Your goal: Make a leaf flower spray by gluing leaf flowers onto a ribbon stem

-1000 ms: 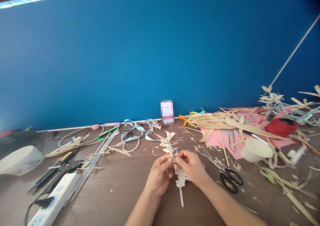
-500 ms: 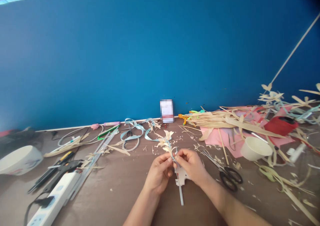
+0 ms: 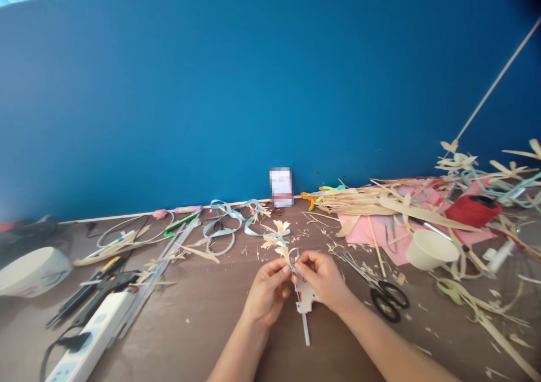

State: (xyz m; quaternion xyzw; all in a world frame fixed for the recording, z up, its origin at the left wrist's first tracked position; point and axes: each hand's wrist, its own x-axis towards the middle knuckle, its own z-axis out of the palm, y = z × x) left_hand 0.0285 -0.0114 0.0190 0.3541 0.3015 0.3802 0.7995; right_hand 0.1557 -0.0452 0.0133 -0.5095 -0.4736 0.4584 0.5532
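Observation:
Both my hands meet at the middle of the table, pinching the stem of a cream flower [image 3: 282,241] made of thin dried strips. My left hand [image 3: 270,292] has thumb and forefinger closed on the stem from the left. From the other side, my right hand [image 3: 323,278] grips the same stem with its fingertips. The exact pinch point is partly hidden by the fingers. Blue ribbon [image 3: 264,234] runs up to the flower. Under my hands lies a flat whitish cut-out piece [image 3: 307,298], and a pale narrow strip [image 3: 305,328] extends below it toward me.
Black-handled scissors [image 3: 389,300] lie right of my hands. Further right are a white cup [image 3: 431,251], pink paper [image 3: 359,231] and a heap of dried strips [image 3: 363,200]. On the left stand a white power strip [image 3: 95,337], a black glue gun [image 3: 114,286] and a bowl [image 3: 36,272].
The view has shifted very slightly. My hands keep the same pinch on the flower stem, with hardly any movement; the flower sits a touch further left in the view.

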